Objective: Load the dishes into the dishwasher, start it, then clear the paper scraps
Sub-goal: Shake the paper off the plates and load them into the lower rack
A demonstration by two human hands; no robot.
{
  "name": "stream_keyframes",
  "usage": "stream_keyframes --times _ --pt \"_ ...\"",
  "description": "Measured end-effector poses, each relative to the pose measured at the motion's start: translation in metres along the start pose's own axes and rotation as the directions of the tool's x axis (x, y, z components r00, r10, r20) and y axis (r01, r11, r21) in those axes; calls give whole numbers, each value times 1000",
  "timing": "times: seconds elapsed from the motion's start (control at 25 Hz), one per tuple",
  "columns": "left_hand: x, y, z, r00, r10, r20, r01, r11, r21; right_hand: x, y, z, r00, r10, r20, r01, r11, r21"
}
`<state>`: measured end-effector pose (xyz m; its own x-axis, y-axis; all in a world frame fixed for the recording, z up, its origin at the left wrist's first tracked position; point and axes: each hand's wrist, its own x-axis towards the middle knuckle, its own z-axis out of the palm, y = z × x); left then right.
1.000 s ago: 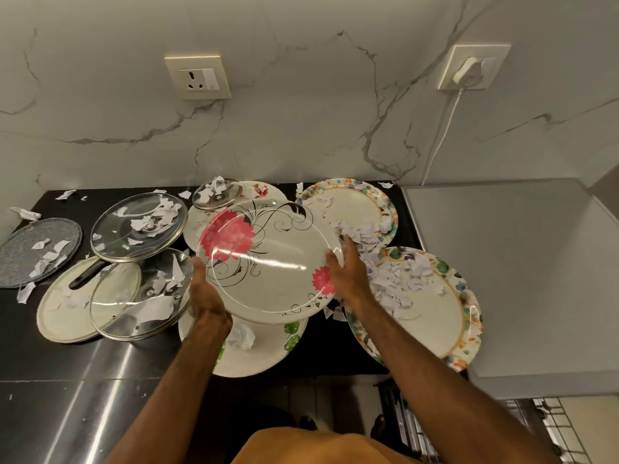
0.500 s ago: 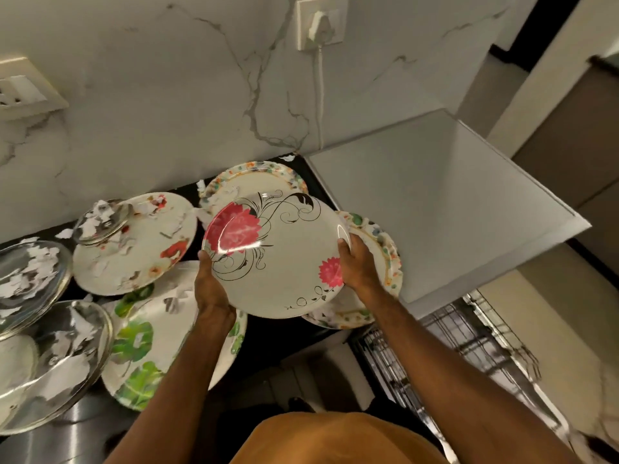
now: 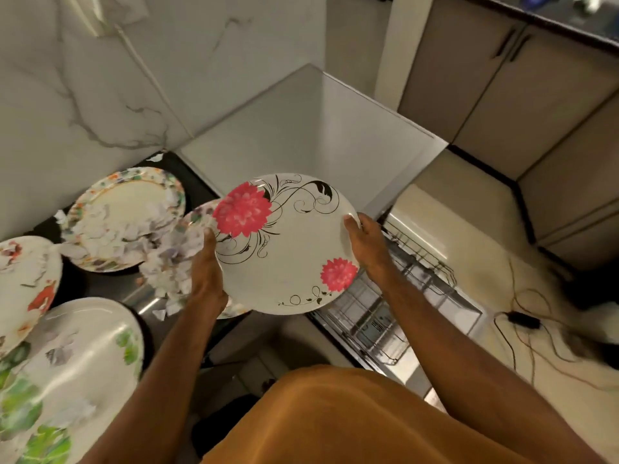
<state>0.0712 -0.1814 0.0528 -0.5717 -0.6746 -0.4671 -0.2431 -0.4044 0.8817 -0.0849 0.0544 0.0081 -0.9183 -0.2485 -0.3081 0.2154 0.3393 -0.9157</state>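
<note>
**Two hands held a flowered plate above a pulled-out dishwasher rack**

Seen from a head camera looking down, a person held one plate (image 3: 284, 249) in the air with both hands. It was cream, with two red flowers and black scrollwork. The left hand (image 3: 206, 276) gripped its left edge, thumb on the rim. The right hand (image 3: 368, 242) gripped the right edge the same way. The fingers of both hands were hidden under the plate.

The plate hung over the front edge of the dark worktop (image 3: 100, 286) and partly above the wire rack (image 3: 385, 316), which was pulled out low on the right. Only part of the rack showed. The plate, the right forearm and an orange garment (image 3: 335, 413) covered the rest, and its contents could not be made out.

On the worktop to the left, white paper scraps (image 3: 164, 262) lay heaped on a floral-rimmed plate (image 3: 124, 212). More lay on a second plate (image 3: 196, 217), mostly hidden behind the left hand and the held plate. Two more plates were cut off by the left edge and blurred: an orange-motif plate (image 3: 26, 279) and a green-leaf plate (image 3: 83, 356).

A grey unit (image 3: 301, 128) stood behind the held plate, against the marble wall (image 3: 67, 95). Cupboards (image 3: 536, 78) filled the top right. Cables (image 3: 522, 323) trailed over the pale floor at right, blurred.
</note>
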Motion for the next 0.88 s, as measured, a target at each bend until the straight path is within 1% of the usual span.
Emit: stream_keyframes --times 0.04,0.12,0.2,0.32,0.44,0.52,0.56,0.64,0.72,0.76,0.8,0.88 --pt "-1 -6 17 999 43 20 -43 998 44 -1 9 -18 999 17 -28 -17 1000 15" --pt "-5 -14 53 986 126 110 -139 982 125 -2 29 -52 994 42 -98 -35 997 69" --pt "-6 -21 85 968 160 194 -197 962 188 -2 51 -82 985 75 -155 -57 992 114" --pt "-6 -31 138 941 160 298 -239 938 252 -6 85 -122 968 130 -212 -90 978 190" --pt "3 -43 184 920 116 375 -246 914 322 -16 118 -149 936 226 -268 -149 948 280" --pt "7 -46 210 892 89 443 -273 887 372 -23 144 -163 910 287 -298 -182 925 333" --pt "9 -47 223 871 64 488 -278 882 380 -25 157 -169 893 316 -320 -197 914 355" --pt "12 -50 248 800 -1 600 -293 872 393 -33 171 -183 858 353 -372 -215 906 365" --pt "17 -52 274 719 -47 694 -361 828 430 -41 177 -194 827 373 -422 -207 898 388" --pt "23 -55 290 676 -69 734 -403 799 447 -43 180 -201 798 393 -457 -216 894 392" --pt "29 -58 309 632 -85 770 -469 749 467 -42 187 -209 759 415 -501 -234 893 386" --pt "36 -67 330 573 -77 816 -622 608 494 -42 197 -217 720 429 -546 -280 899 336"
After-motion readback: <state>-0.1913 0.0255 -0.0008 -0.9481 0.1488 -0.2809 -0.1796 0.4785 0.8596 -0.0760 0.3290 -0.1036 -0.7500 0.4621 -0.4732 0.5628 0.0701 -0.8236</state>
